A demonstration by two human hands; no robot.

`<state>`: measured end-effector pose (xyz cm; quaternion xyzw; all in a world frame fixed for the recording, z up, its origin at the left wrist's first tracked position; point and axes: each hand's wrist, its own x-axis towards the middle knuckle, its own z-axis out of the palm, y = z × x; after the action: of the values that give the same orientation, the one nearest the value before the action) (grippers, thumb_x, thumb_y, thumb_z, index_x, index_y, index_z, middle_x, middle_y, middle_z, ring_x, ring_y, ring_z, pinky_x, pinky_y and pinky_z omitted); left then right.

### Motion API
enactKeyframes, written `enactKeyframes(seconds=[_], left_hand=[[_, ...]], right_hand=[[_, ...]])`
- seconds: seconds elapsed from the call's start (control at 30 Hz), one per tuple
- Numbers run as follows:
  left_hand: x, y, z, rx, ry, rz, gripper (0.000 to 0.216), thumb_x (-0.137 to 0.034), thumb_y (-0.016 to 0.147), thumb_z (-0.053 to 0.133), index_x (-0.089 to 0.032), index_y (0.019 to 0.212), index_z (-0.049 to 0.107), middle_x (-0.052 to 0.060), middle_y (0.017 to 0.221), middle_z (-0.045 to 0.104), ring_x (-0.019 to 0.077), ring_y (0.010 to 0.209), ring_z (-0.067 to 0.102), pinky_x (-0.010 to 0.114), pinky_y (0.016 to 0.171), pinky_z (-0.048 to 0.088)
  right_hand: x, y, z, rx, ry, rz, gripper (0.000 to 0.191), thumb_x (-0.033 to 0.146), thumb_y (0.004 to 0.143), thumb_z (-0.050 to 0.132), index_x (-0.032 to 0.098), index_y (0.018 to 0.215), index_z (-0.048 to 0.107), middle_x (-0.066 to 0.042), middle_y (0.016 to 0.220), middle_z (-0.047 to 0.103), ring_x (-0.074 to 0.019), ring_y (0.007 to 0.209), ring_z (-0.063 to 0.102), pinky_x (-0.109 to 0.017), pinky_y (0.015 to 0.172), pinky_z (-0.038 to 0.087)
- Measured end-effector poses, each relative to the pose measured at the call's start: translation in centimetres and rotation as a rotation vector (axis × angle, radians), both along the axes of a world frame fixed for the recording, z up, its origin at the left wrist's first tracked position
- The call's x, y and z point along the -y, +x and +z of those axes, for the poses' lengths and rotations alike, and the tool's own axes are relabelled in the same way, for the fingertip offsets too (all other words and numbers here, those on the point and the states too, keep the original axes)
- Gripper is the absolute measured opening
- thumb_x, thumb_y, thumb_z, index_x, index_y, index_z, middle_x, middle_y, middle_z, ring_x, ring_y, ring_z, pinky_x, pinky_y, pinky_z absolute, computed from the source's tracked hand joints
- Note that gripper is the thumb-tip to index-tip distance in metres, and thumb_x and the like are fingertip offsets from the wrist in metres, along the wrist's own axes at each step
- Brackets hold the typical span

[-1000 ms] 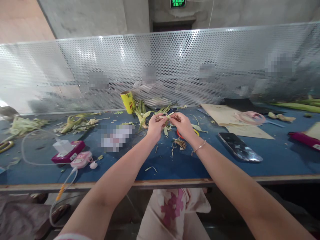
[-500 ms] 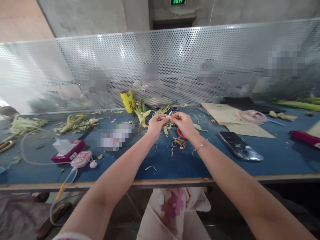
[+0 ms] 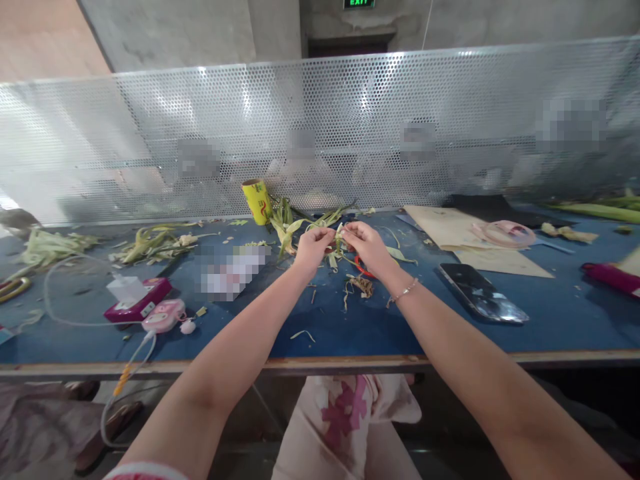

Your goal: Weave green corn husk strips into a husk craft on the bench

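Note:
Over the middle of the table, my left hand [image 3: 312, 248] and my right hand [image 3: 367, 245] are raised with their fingertips close together. A small pale green strip of corn husk [image 3: 339, 233] shows between them. My right fingers pinch it; my left thumb and forefinger are closed at its other side, the grip partly hidden. Behind and below the hands lie loose corn husks [image 3: 286, 233]. A red ring-shaped thing [image 3: 363, 267] is partly covered by my right hand. Nearer me rests a small brown knotted bundle of dry fibre [image 3: 362, 287].
A black phone [image 3: 480, 293] lies right of my forearm, with tan sheets [image 3: 505, 262] behind it. Leftward are a magenta box [image 3: 137, 303], a pink case [image 3: 164, 316] with a cable, and more husks [image 3: 155, 247]. A yellow tube [image 3: 257, 202] stands before a perforated metal screen [image 3: 330, 120]; people sit beyond.
My fingertips have shifted slightly around the husk strip, and a little more of it stands up between them. Things on the table stay in place; the view has moved slightly.

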<state>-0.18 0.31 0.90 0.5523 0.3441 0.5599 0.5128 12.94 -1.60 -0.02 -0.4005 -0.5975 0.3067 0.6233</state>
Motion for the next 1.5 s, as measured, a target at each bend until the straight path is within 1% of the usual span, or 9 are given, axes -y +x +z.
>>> enactKeyframes(seconds=[0.1,0.23,0.4,0.47,0.7,0.9,1.07,1.27,1.5], left_hand=[[0.1,0.1,0.0,-0.096,0.103,-0.010,0.008,-0.021,0.069,0.069,-0.017,0.065,0.063,-0.001,0.058,0.059,0.0098,0.057,0.052,0.023,0.056,0.042],[0.4,0.2,0.1,-0.150,0.172,-0.019,0.008,-0.014,0.069,0.067,-0.017,0.063,0.062,-0.001,0.057,0.057,0.0103,0.057,0.051,0.025,0.060,0.042],[0.8,-0.3,0.4,-0.286,0.462,0.055,0.010,-0.010,0.070,0.064,-0.020,0.071,0.065,0.001,0.071,0.061,0.0115,0.068,0.054,0.024,0.065,0.042],[0.9,-0.5,0.6,-0.320,0.517,0.058,0.011,-0.010,0.070,0.064,-0.020,0.073,0.066,0.002,0.076,0.062,0.0127,0.073,0.055,0.024,0.067,0.042],[0.5,-0.8,0.7,-0.396,0.602,0.073,0.010,-0.012,0.070,0.064,-0.022,0.071,0.066,0.002,0.074,0.060,0.0146,0.074,0.053,0.026,0.068,0.043],[0.9,-0.7,0.9,-0.386,0.560,0.065,0.014,-0.008,0.069,0.064,-0.022,0.069,0.065,0.002,0.074,0.059,0.0149,0.075,0.052,0.028,0.077,0.041],[0.9,-0.6,0.8,-0.338,0.530,0.062,0.013,-0.010,0.068,0.066,-0.023,0.068,0.064,0.002,0.073,0.058,0.0167,0.079,0.051,0.029,0.081,0.041],[0.8,-0.5,0.5,-0.369,0.588,0.061,0.015,-0.008,0.071,0.062,-0.022,0.066,0.064,0.002,0.072,0.057,0.0160,0.076,0.052,0.029,0.081,0.040],[1.1,-0.3,0.9,-0.380,0.571,0.071,0.018,-0.006,0.069,0.060,-0.023,0.063,0.062,0.001,0.068,0.057,0.0166,0.074,0.051,0.029,0.078,0.041]], right_hand=[[0.0,-0.1,-0.1,-0.030,-0.028,0.014,0.033,0.053,0.072,0.062,0.021,0.070,0.054,0.005,0.052,0.043,-0.0095,0.049,0.038,-0.025,0.048,0.030],[0.0,-0.2,-0.1,-0.062,-0.016,0.008,0.033,0.050,0.070,0.067,0.021,0.063,0.052,0.006,0.051,0.040,-0.0083,0.048,0.035,-0.025,0.047,0.027],[0.1,-0.4,0.1,-0.213,-0.065,0.082,0.036,0.048,0.065,0.071,0.020,0.059,0.048,0.006,0.051,0.038,-0.0076,0.047,0.034,-0.025,0.046,0.026],[0.2,-0.4,0.2,-0.259,-0.073,0.124,0.037,0.047,0.063,0.073,0.020,0.059,0.048,0.006,0.052,0.039,-0.0076,0.047,0.034,-0.025,0.046,0.026],[0.5,-0.3,0.4,-0.349,-0.122,0.252,0.038,0.041,0.061,0.076,0.020,0.058,0.044,0.006,0.054,0.039,-0.0065,0.049,0.036,-0.023,0.047,0.030],[0.7,-0.2,0.5,-0.412,-0.165,0.300,0.034,0.034,0.063,0.074,0.020,0.062,0.043,0.006,0.059,0.039,-0.0054,0.049,0.037,-0.021,0.046,0.034],[0.9,-0.3,0.7,-0.385,-0.173,0.295,0.034,0.037,0.066,0.072,0.021,0.064,0.042,0.006,0.060,0.038,-0.0058,0.048,0.036,-0.021,0.044,0.035],[1.1,-0.7,0.6,-0.443,-0.209,0.316,0.034,0.035,0.063,0.074,0.021,0.063,0.043,0.007,0.057,0.035,-0.0054,0.046,0.033,-0.020,0.043,0.032],[1.0,-1.0,0.4,-0.462,-0.168,0.254,0.034,0.038,0.062,0.075,0.021,0.062,0.046,0.006,0.057,0.037,-0.0060,0.048,0.034,-0.020,0.042,0.032]])
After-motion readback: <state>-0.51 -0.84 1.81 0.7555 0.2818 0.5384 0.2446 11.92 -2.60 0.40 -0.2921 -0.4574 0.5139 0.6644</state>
